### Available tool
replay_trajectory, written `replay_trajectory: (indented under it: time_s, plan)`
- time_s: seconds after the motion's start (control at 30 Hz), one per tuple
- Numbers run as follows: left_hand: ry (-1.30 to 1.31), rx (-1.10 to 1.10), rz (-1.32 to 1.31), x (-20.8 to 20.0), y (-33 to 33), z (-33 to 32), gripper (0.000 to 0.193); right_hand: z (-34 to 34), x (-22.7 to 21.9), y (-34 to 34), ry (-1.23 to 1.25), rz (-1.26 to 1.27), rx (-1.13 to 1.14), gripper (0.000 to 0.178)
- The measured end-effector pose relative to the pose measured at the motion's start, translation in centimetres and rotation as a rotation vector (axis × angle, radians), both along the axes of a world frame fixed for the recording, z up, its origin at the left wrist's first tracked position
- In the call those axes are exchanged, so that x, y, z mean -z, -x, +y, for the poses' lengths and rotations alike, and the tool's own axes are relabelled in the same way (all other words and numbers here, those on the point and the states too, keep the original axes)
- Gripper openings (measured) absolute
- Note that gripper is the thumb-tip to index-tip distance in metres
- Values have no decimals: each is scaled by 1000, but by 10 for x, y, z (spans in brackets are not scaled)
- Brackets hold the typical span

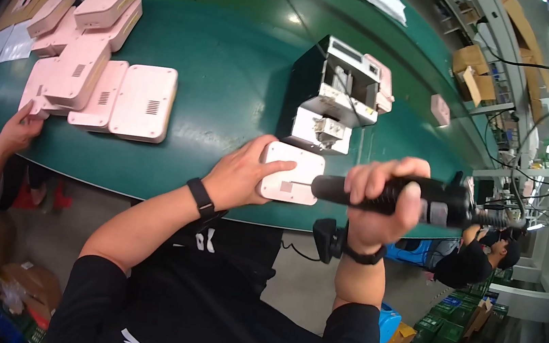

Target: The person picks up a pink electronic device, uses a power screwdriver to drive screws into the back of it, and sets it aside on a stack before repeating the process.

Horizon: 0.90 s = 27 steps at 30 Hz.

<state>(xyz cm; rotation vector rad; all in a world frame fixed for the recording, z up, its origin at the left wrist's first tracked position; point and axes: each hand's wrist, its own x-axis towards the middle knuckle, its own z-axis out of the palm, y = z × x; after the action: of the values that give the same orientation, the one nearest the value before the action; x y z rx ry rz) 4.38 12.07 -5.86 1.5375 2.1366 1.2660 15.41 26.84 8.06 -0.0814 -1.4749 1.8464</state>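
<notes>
My left hand grips a pale pink plastic case by its left side, near the table's front edge, with its thumb laid over the top face. The case has rounded corners, corner holes and a small vent grid. In my right hand is a black electric screwdriver, held sideways with its fingers wrapped round the body. Its thin bit points left over the case; whether the tip sits in a screw hole I cannot tell. Just beyond the case stands a black and silver screw feeder.
Several similar pink cases are stacked at the left on the green table. A co-worker's hand touches that pile. Another pink case lies behind the feeder, and a small pink piece farther right. A person in black is at the right.
</notes>
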Motion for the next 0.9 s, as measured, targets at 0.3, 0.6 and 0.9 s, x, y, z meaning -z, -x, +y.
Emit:
replay_trajectory:
  time_s: [0.3,0.6,0.9]
  plan:
    - [-18,-10,4,-9,4,-14,69,-55,-12,-1,-174,-135,-144,40]
    - [-64,-3,-18,-4,4,-15,71,-70,9,1,-230,-165,-177,44]
    - [-54,26,-73,-9,-10,-16,70,-52,14,-10,-209,-94,-260,35]
